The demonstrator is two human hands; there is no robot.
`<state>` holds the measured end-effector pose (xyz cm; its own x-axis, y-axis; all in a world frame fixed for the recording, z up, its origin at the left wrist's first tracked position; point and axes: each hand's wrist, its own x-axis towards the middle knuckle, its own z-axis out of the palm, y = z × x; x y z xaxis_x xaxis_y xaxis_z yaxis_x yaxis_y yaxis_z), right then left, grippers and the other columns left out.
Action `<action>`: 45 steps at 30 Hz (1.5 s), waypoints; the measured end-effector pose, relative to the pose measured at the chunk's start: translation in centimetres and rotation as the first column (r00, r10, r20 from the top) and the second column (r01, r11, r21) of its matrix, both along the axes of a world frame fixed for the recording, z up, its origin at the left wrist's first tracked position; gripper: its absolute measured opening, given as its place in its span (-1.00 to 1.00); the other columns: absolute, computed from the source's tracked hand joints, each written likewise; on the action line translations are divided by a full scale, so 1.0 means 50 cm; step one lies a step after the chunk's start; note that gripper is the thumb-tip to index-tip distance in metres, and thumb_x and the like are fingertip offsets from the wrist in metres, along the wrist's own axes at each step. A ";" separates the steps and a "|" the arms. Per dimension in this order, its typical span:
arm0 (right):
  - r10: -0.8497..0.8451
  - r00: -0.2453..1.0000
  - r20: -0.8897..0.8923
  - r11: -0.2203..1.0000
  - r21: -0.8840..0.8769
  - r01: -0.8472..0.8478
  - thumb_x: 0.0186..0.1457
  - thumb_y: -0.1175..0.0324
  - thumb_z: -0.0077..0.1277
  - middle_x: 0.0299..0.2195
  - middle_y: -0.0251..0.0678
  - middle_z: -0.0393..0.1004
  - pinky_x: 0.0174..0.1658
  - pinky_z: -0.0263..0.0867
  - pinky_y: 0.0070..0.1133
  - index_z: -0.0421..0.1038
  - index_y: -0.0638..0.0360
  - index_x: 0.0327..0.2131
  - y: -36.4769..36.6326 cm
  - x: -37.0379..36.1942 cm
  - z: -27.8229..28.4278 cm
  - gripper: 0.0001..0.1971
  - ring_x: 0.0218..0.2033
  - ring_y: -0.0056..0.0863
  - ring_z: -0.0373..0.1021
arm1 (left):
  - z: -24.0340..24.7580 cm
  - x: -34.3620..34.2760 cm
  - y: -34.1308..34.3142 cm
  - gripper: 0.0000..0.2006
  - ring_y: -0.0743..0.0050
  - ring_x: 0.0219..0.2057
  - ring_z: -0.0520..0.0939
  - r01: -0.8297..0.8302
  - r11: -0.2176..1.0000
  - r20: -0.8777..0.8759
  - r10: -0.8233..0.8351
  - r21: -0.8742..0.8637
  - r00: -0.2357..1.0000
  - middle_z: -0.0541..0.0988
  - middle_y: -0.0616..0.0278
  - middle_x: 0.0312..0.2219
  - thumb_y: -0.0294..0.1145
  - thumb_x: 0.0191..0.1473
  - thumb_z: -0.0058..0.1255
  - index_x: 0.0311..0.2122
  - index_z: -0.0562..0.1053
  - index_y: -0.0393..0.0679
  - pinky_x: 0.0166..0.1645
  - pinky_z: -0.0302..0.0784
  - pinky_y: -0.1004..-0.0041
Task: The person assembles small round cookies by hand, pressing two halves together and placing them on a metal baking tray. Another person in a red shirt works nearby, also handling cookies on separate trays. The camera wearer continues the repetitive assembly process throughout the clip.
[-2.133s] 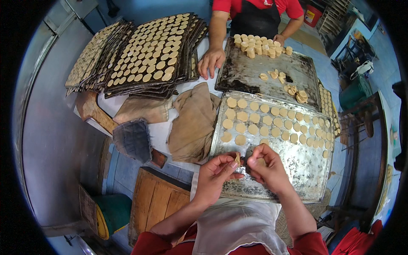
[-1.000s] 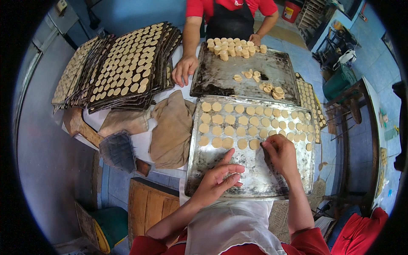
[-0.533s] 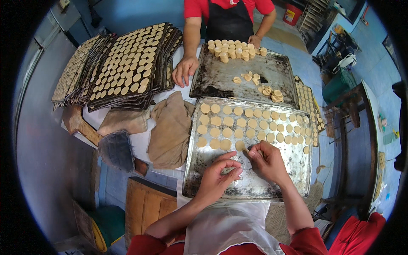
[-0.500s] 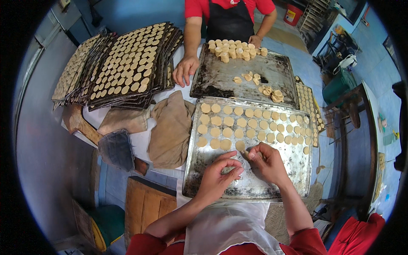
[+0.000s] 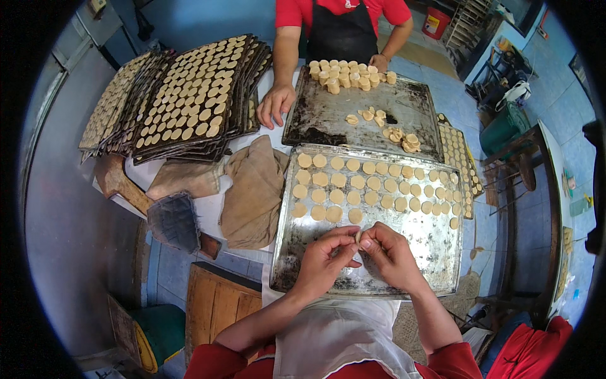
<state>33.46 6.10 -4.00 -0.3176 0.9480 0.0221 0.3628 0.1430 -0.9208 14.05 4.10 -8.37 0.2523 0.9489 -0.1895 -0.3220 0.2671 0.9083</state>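
Between the fingertips of both hands is a small dough disc (image 5: 358,237), seen nearly edge-on. My left hand (image 5: 323,260) pinches one side of it, and my right hand (image 5: 392,254) grips the other with thumb and fingers. They hover over the near half of a shiny metal baking tray (image 5: 293,249). Rows of flat, pale dough rounds (image 5: 338,180) cover the tray's far half. One round (image 5: 355,216) lies just beyond my fingertips, at the end of the nearest row on the left.
A darker tray (image 5: 297,120) beyond holds stacked dough discs (image 5: 350,74) and loose piles (image 5: 407,140). Filled trays (image 5: 189,104) are stacked at left, near brown cloths (image 5: 255,189) and a dark pad (image 5: 173,222). Across the table, another person's hand (image 5: 276,104) rests beside the far tray.
My right hand has drawn slightly back from the nearest row with the dough disc. My left hand has closed in, and the fingertips now meet at the disc.
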 end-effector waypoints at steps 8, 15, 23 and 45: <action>-0.098 0.987 -0.125 0.961 -0.271 0.061 0.53 0.25 0.02 -0.37 -0.53 0.45 -0.28 0.22 -0.68 0.48 0.25 -0.13 -0.003 0.017 0.002 -0.77 -0.38 -0.76 0.25 | 0.006 -0.002 -0.001 -0.84 0.38 0.05 0.67 -0.010 0.997 0.072 0.016 -0.082 0.997 0.49 0.07 0.24 -0.55 0.41 0.07 -0.04 0.62 -0.38 -0.02 0.84 0.38; -0.100 0.892 -0.440 0.819 -0.546 -0.177 0.52 0.20 0.04 -0.39 -0.58 0.41 -0.39 0.18 -0.71 0.45 0.18 0.00 -0.003 -0.002 -0.018 -0.75 -0.44 -0.82 0.22 | 0.014 -0.002 0.003 -0.88 0.46 0.08 0.59 0.060 0.905 -0.441 0.146 0.421 0.886 0.45 0.12 0.18 -0.55 0.27 0.27 -0.11 0.62 -0.26 0.01 0.69 0.46; -0.194 0.980 0.034 0.981 -0.006 0.194 0.54 0.21 -0.03 -0.49 -0.42 0.45 -0.36 0.28 -0.51 0.52 0.28 -0.11 0.203 0.077 -0.011 -0.70 -0.45 -0.62 0.28 | -0.006 -0.014 -0.010 -0.87 0.59 0.04 0.54 -0.097 0.982 -0.168 0.124 0.162 0.978 0.50 0.24 0.06 -0.59 0.32 0.21 -0.10 0.49 -0.19 0.04 0.58 0.54; -0.404 0.711 0.575 0.855 0.514 0.071 0.21 0.44 0.21 0.24 0.09 0.44 0.16 0.47 -0.08 0.31 0.07 0.32 0.919 0.188 -0.148 -0.39 0.16 0.18 0.46 | -0.017 -0.059 0.016 -0.88 0.58 0.00 0.61 -0.059 0.995 -0.181 0.074 0.086 0.981 0.57 0.17 0.04 -0.60 0.39 0.10 -0.01 0.53 -0.27 0.07 0.62 0.49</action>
